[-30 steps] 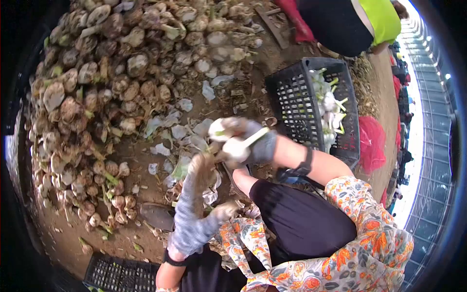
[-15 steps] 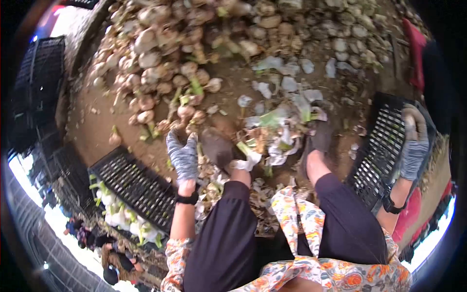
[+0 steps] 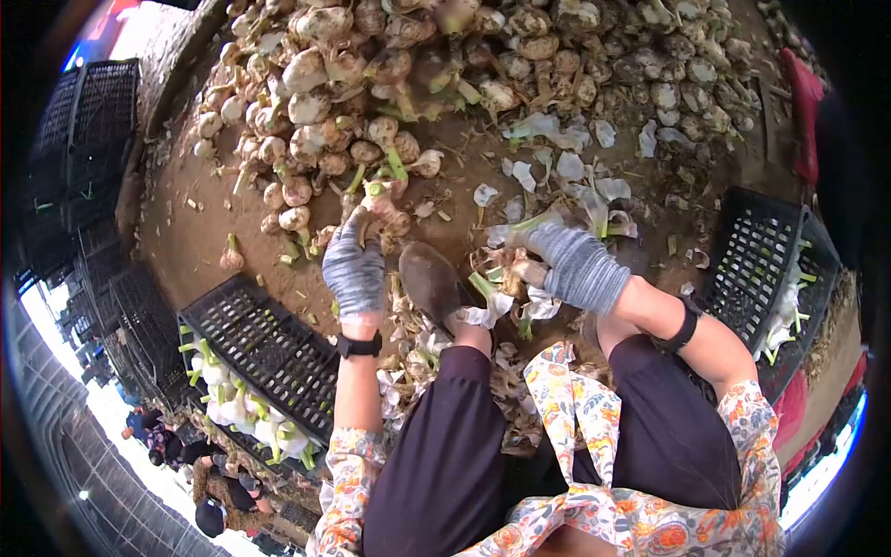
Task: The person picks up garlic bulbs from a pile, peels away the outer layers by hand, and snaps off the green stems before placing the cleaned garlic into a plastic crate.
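Note:
My left hand (image 3: 355,269), in a striped grey glove, is at the near edge of the garlic heap. Its fingers and thumb are drawn close together on a garlic bulb, largely hidden by the glove. Just beyond the fingertips lies a pinkish garlic bulb (image 3: 379,191) with a green stalk. My right hand (image 3: 574,267), also gloved, hovers above loose peels between my feet. Its finger and thumb stand apart, and no bulb shows between them. Pale garlic skins (image 3: 594,200) and cut stalks are scattered beyond it.
A large heap of garlic bulbs (image 3: 320,70) spreads across the far ground. A black crate (image 3: 264,339) with trimmed white garlic stands at left; another black crate (image 3: 752,265) stands at right. Stacked crates (image 3: 102,121) rise at far left. People (image 3: 209,483) sit at lower left.
My right hand has come from the right crate inward to the peels between my feet. My left hand's fingers have drawn together at the bulbs. The view has shifted slightly.

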`<state>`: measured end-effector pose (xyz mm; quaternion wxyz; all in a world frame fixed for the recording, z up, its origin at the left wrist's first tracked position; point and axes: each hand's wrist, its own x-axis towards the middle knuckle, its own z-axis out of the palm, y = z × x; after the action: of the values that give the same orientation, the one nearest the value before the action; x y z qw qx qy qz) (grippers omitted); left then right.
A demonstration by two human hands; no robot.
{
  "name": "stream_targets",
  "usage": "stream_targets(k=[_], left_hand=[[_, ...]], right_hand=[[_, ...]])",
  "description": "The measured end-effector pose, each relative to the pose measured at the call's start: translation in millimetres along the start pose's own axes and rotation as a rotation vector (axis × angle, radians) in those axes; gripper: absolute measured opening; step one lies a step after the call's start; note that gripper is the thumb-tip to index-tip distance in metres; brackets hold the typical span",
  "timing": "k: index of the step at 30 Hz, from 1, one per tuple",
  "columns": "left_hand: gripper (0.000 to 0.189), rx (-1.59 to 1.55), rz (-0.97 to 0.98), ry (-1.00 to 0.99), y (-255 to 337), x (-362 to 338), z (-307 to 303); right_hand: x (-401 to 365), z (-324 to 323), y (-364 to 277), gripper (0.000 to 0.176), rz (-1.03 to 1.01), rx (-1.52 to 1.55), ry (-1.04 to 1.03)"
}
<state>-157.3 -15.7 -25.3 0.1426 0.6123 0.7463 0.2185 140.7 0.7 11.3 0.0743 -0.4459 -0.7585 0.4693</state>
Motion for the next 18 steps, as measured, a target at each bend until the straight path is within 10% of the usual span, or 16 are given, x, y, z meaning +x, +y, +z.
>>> stream_targets(k=[9, 13, 18], left_hand=[[0.034, -0.741, -0.041, -0.528, 159, -8, -7], [0.059, -1.136, -0.273, -0.456, 161, -16, 20], [0.074, -1.297, -0.319, -0.752, 162, -28, 42]], right_hand=[[2, -12, 1, 0.04, -0.231, -0.035, 0.373], [-2, -25, 26, 0.025, 0.344, 0.447, 0.222], [-19, -14, 46, 0.023, 0.169, 0.776, 0.457]])
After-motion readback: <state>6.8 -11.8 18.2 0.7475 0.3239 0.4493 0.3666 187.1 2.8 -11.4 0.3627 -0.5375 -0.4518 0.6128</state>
